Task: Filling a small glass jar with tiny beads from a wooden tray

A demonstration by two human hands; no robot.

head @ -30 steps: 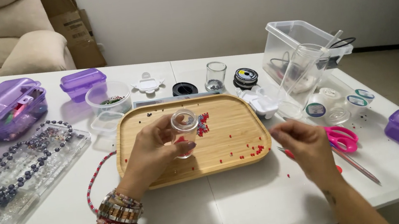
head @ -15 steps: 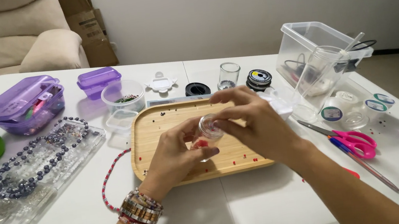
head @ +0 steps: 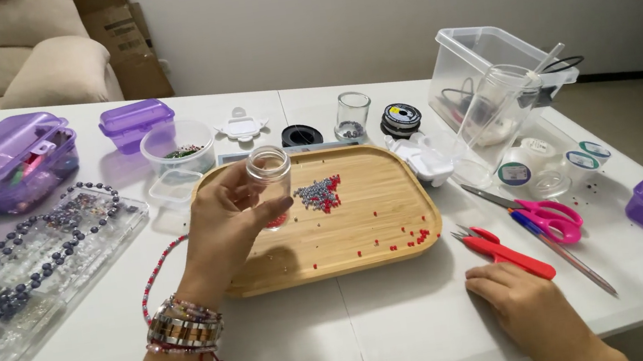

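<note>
A small clear jar (head: 269,181) with no lid stands upright in the left hand (head: 229,221), held above the near-left part of a wooden tray (head: 393,221); a little red shows at its bottom, just over the thumb. On the tray lies a heap of grey and red beads (head: 318,193) just right of the jar, with loose red beads (head: 420,236) scattered toward the near right corner. Behind the tray sit a round plastic tub (head: 178,145) with dark bits in it, a small glass (head: 352,113) with a few beads at its base, and two purple boxes (head: 133,122) with lids on. A big clear bin (head: 481,68) on the right holds a tall clear jar (head: 498,107) leaning against it. At far left a flat clear case (head: 19,270) carries strings of dark beads. The left hand wraps the jar from the side, fingers curled round its front and thumb beneath, wrist with bracelets (head: 184,331) raised off the table. The right hand (head: 534,314) rests flat and open on the white table (head: 343,343), palm down, gripping nothing, its fingertips just beside red snips (head: 505,251), with pink scissors (head: 550,217) a bit beyond.
</note>
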